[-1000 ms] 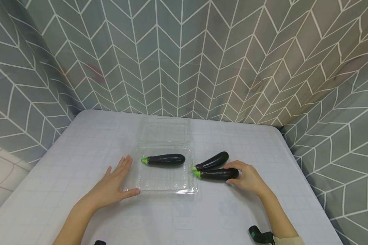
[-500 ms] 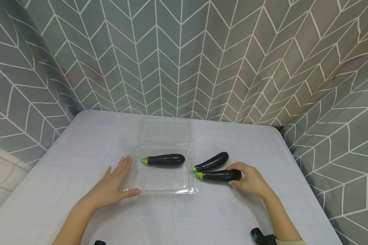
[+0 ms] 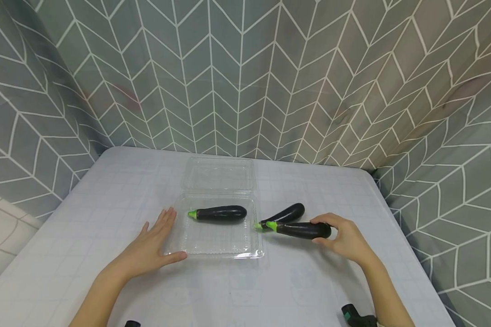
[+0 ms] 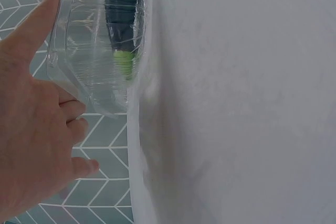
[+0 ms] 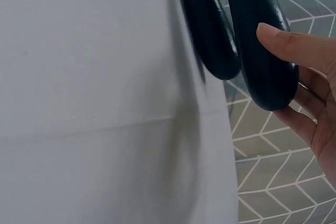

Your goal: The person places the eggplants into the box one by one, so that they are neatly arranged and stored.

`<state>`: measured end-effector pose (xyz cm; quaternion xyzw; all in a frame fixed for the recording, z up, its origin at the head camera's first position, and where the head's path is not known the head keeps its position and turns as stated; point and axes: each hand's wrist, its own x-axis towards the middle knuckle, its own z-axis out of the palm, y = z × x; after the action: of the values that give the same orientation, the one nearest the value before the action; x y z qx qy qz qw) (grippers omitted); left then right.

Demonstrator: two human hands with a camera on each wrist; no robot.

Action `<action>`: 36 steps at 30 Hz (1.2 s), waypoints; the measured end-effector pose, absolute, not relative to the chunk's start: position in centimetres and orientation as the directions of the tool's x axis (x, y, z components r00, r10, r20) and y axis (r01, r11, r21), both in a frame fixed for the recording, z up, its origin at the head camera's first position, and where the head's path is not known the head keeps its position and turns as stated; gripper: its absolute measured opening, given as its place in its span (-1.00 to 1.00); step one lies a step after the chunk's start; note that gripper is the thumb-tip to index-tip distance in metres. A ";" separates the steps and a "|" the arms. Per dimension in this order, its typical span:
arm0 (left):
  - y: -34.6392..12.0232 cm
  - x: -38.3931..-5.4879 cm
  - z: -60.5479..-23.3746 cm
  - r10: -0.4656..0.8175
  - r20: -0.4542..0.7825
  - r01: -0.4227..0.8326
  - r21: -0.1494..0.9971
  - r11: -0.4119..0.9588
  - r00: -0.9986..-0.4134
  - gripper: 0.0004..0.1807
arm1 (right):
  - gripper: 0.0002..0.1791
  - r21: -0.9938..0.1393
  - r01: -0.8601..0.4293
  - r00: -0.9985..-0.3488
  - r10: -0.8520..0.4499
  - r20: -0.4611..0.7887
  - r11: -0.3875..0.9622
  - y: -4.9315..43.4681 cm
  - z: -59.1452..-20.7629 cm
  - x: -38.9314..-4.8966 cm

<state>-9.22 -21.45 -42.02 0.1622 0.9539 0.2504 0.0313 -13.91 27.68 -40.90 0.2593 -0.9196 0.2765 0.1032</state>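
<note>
My right hand [image 3: 345, 238] grips a dark eggplant [image 3: 303, 230] by its thick end, its green stem pointing left. In the right wrist view the thumb lies across that eggplant [image 5: 262, 51], which is off the table. A second eggplant [image 3: 288, 213] lies behind it on the table, its stem end partly covered. Another eggplant [image 3: 222, 213] rests inside the clear plastic clamshell container [image 3: 217, 243], whose lid [image 3: 219, 175] is folded back. At the container's left side my left hand [image 3: 149, 252] has its fingers spread, with fingers touching the wall in the left wrist view.
A white cloth covers the table [image 3: 245, 290]. Patterned curtains [image 3: 237, 81] hang behind it and at the sides. A dark device [image 3: 358, 317] sits at the right wrist, and part of another [image 3: 132, 323] shows near the left forearm.
The right hand has moved rightward and lifted the held eggplant off the table, so its stem now overlaps the one behind. My left hand and the container have stayed still.
</note>
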 end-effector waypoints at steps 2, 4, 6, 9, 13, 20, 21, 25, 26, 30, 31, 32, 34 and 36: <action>-21.4 -9.2 -42.0 0.325 0.021 0.294 0.487 0.822 -0.945 0.24 | -0.46 -0.450 -0.551 -0.832 -0.427 0.353 0.702 27.6 -40.5 -13.9; -21.4 -9.2 -42.0 0.326 0.022 0.295 0.486 0.822 -0.945 0.24 | -0.45 -0.449 -0.572 -0.818 -0.437 0.373 0.687 27.4 -40.1 -14.0; -21.4 -9.2 -42.0 0.328 0.026 0.299 0.485 0.822 -0.944 0.24 | -0.45 -0.445 -0.591 -0.804 -0.447 0.392 0.673 27.2 -39.7 -14.0; -21.4 -9.2 -42.0 0.330 0.030 0.302 0.486 0.820 -0.943 0.24 | -0.44 -0.439 -0.620 -0.781 -0.463 0.419 0.650 26.8 -39.2 -14.2; -21.4 -9.2 -42.0 0.331 0.033 0.305 0.487 0.819 -0.943 0.24 | -0.42 -0.428 -0.653 -0.753 -0.480 0.450 0.625 26.3 -38.6 -14.3; -21.4 -9.2 -42.1 0.329 0.031 0.301 0.496 0.815 -0.944 0.25 | -0.43 -0.409 -0.680 -0.728 -0.493 0.476 0.609 24.9 -37.3 -14.3; -21.4 -9.2 -42.1 0.328 0.030 0.299 0.498 0.814 -0.944 0.25 | -0.43 -0.410 -0.680 -0.728 -0.494 0.476 0.608 24.7 -37.1 -14.3; -21.4 -9.2 -42.1 0.324 0.025 0.292 0.505 0.812 -0.946 0.26 | -0.43 -0.419 -0.681 -0.728 -0.499 0.469 0.600 23.9 -36.6 -14.4; -21.4 -9.2 -42.1 0.324 0.025 0.291 0.505 0.813 -0.946 0.26 | -0.43 -0.420 -0.683 -0.727 -0.501 0.468 0.598 23.7 -36.5 -14.5; -21.4 -9.2 -42.1 0.324 0.024 0.291 0.504 0.813 -0.946 0.27 | -0.45 -0.418 -0.693 -0.718 -0.512 0.471 0.587 23.0 -36.3 -14.7; -21.4 -9.2 -42.1 0.324 0.023 0.291 0.505 0.812 -0.946 0.27 | -0.45 -0.416 -0.696 -0.715 -0.515 0.473 0.584 22.9 -36.3 -14.7; -21.4 -9.2 -42.1 0.324 0.023 0.291 0.506 0.812 -0.946 0.27 | -0.45 -0.415 -0.702 -0.710 -0.519 0.477 0.579 22.7 -36.2 -14.8; -21.4 -9.2 -42.2 0.324 0.025 0.291 0.506 0.812 -0.946 0.27 | -0.46 -0.412 -0.709 -0.703 -0.523 0.482 0.572 22.4 -36.2 -14.9; -21.4 -9.1 -42.2 0.324 0.026 0.292 0.505 0.812 -0.946 0.27 | -0.47 -0.411 -0.716 -0.696 -0.529 0.485 0.565 22.1 -36.0 -15.0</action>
<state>-9.15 -21.44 -42.22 0.1619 0.9513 0.2604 0.0305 -15.02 22.07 -36.02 0.3576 -0.8707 0.2997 0.1556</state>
